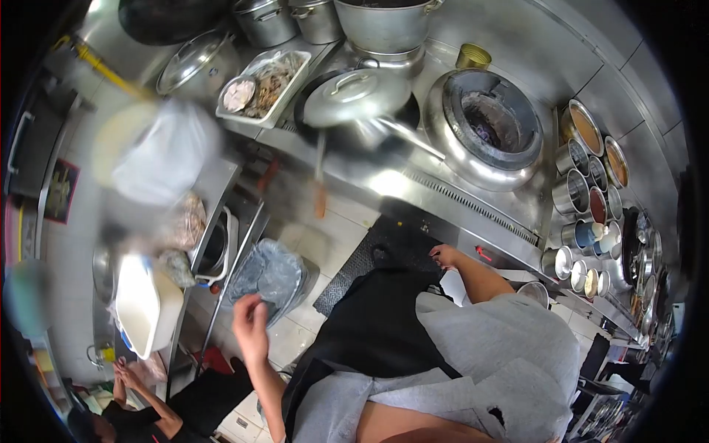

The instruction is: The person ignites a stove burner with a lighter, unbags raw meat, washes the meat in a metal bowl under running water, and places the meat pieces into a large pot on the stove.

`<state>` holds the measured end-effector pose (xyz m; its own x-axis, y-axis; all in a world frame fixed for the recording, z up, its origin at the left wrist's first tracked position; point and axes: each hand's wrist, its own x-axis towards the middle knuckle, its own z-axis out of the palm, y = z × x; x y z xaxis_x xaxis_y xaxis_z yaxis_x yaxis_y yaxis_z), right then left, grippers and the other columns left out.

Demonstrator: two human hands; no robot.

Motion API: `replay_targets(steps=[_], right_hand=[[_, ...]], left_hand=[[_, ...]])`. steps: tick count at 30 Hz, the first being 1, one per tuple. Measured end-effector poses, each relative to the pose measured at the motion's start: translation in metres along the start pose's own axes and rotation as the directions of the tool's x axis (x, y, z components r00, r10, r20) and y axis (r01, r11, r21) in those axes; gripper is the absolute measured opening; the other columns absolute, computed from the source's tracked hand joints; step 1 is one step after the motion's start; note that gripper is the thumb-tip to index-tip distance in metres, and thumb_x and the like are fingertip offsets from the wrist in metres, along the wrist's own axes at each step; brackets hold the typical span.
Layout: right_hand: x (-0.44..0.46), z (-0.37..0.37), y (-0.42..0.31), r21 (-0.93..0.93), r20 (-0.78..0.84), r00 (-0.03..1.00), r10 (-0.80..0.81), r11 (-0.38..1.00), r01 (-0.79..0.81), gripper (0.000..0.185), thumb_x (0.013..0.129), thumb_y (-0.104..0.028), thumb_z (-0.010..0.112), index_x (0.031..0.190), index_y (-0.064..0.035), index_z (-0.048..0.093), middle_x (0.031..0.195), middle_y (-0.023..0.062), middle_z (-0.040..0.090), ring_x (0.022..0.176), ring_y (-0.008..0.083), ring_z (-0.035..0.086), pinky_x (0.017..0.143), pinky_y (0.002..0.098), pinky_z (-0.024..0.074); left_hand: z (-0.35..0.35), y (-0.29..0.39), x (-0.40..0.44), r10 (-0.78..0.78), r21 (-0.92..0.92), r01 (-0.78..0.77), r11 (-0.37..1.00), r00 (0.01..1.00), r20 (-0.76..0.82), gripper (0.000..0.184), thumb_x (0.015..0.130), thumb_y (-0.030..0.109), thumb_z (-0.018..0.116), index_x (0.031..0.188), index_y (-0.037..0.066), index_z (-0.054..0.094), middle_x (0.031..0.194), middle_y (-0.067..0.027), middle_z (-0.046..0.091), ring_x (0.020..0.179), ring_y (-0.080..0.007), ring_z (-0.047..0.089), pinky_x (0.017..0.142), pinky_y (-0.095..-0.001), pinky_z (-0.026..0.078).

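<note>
Greyish bin liner (267, 267), perhaps plastic

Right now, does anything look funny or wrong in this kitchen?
Yes, maybe: a wooden handle sticks out past the front edge of the stove counter, where someone walking by could bump it.

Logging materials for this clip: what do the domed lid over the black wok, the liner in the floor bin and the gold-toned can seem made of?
Domed lid: metal, perhaps aluminium, satin finish; silvery grey with soft highlights.
Liner: probably thin plastic film, slightly glossy; crumpled, with light catching its creases.
Gold-toned can: probably tinplate, shiny; its wall has a metallic sheen.
</note>
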<state>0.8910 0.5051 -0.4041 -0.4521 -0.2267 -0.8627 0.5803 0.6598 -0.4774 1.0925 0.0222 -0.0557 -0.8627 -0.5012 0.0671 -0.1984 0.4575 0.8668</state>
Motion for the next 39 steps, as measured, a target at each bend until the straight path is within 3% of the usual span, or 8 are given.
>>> replay_targets(steps=[5,12,19,22,23,27,30,39], right_hand=[[0.000,-0.048,-0.024,-0.085,-0.076,0.983,-0.167,0.983,0.161,0.034,0.084,-0.012,0.055,0.118,-0.0110,0.059,0.077,0.0051,0.061,0.056,0.0138,0.057,0.047,0.0308,0.0474],[-0.096,-0.111,-0.140,0.077,0.105,0.984,-0.141,0.988,0.133,0.029,0.092,-0.017,0.053,0.121,-0.0120,0.057,0.078,0.0051,0.063,0.063,0.0125,0.059,0.054,0.0281,0.0495],[-0.127,-0.138,-0.265,0.168,-0.087,0.887,-0.454,0.871,0.462,0.027,0.094,-0.016,0.054,0.118,-0.0068,0.060,0.074,0.0038,0.062,0.058,0.0101,0.057,0.053,0.0242,0.0482],[-0.131,-0.099,-0.333,0.069,0.044,0.756,-0.653,0.757,0.650,0.028,0.094,-0.015,0.053,0.120,-0.0059,0.059,0.077,0.0031,0.062,0.062,0.0094,0.057,0.055,0.0239,0.0478],[-0.130,-0.077,-0.352,0.089,0.137,0.682,-0.719,0.694,0.714,0.029,0.094,-0.015,0.053,0.121,-0.0066,0.059,0.079,0.0028,0.062,0.064,0.0090,0.057,0.056,0.0237,0.0481],[-0.143,0.011,-0.413,0.139,0.596,0.443,-0.669,0.630,0.764,0.034,0.094,-0.018,0.056,0.126,-0.0062,0.057,0.088,0.0017,0.061,0.072,0.0080,0.057,0.064,0.0225,0.0486],[-0.137,0.070,-0.441,0.088,0.717,0.331,-0.614,0.551,0.830,0.032,0.093,-0.017,0.057,0.122,-0.0047,0.058,0.084,0.0020,0.061,0.069,0.0084,0.057,0.063,0.0219,0.0486],[-0.146,0.212,-0.478,-0.097,0.832,0.410,-0.375,0.629,0.772,0.027,0.093,-0.011,0.052,0.118,-0.0056,0.060,0.078,0.0016,0.059,0.065,0.0081,0.057,0.058,0.0217,0.0473]], left_hand=[[0.084,0.085,0.106,0.165,0.172,-0.264,0.949,0.881,0.444,0.031,0.081,0.011,0.068,0.110,0.006,0.060,0.114,-0.0114,0.058,0.099,-0.0273,0.060,0.077,-0.0361,0.050],[0.105,0.069,0.175,0.061,0.190,-0.138,0.972,0.929,0.366,0.029,0.083,0.009,0.066,0.111,0.003,0.060,0.108,-0.0126,0.060,0.094,-0.0243,0.063,0.075,-0.0354,0.051],[0.056,-0.235,0.119,-0.418,0.510,0.245,0.824,0.871,0.257,0.019,0.082,0.019,0.065,0.098,0.008,0.065,0.085,-0.0066,0.067,0.082,-0.0193,0.066,0.068,-0.0317,0.052],[-0.008,-0.410,-0.007,-0.577,0.917,-0.271,0.291,0.715,0.394,0.014,0.079,0.021,0.066,0.091,0.014,0.069,0.083,-0.0027,0.070,0.078,-0.0168,0.068,0.064,-0.0307,0.053],[-0.025,-0.401,-0.051,-0.679,0.929,-0.032,0.368,0.673,0.292,0.015,0.079,0.020,0.065,0.092,0.014,0.068,0.082,-0.0028,0.069,0.076,-0.0169,0.067,0.062,-0.0312,0.052],[-0.031,-0.346,-0.185,-0.943,0.015,0.954,0.301,0.300,-0.143,0.019,0.081,0.020,0.064,0.098,0.013,0.064,0.079,-0.0034,0.064,0.068,-0.0176,0.062,0.052,-0.0332,0.047],[-0.006,-0.321,-0.254,-0.965,-0.487,0.837,0.250,0.177,-0.192,0.022,0.083,0.020,0.063,0.103,0.013,0.061,0.078,-0.0038,0.061,0.062,-0.0181,0.059,0.044,-0.0348,0.043],[-0.014,-0.088,-0.279,-0.887,-0.673,0.604,0.427,0.137,-0.440,0.024,0.088,0.013,0.062,0.111,0.006,0.058,0.084,-0.0040,0.062,0.067,-0.0133,0.059,0.052,-0.0267,0.044]])
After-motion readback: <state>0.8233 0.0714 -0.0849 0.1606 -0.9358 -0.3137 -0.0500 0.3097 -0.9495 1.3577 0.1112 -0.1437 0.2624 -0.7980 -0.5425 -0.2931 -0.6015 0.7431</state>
